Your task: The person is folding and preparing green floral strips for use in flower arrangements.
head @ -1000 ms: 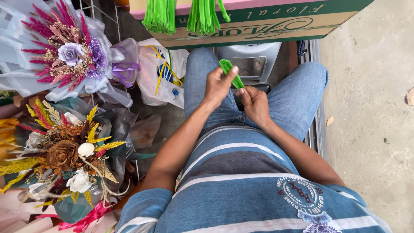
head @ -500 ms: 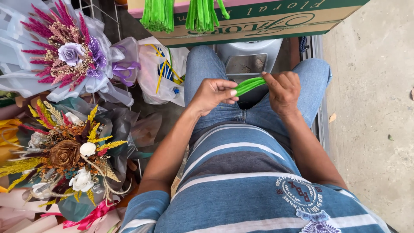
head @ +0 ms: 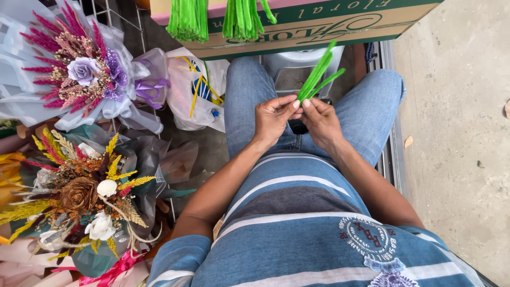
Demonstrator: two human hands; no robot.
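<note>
At the far left a pink-and-purple dried-flower bouquet in pale wrap lies above a brown-and-yellow bouquet with white blooms in dark wrap, and a white plastic bag sits just beside my left knee. Over my lap, my left hand pinches the lower ends of a small bunch of bright green fuzzy stems, thumb and fingertips pressed together on it. My right hand meets it from the other side, fingers closed on the same ends, so both hands touch at the base. The stems fan up and to the right toward the cardboard box, where more green bundles hang.

I judge I am gathering and evening the ends; the next move calls for a firm twist at the base without letting the stems splay.

Half a second ago the bunch lay nearly level between my hands; now it stands up and my hands have drawn together.
</note>
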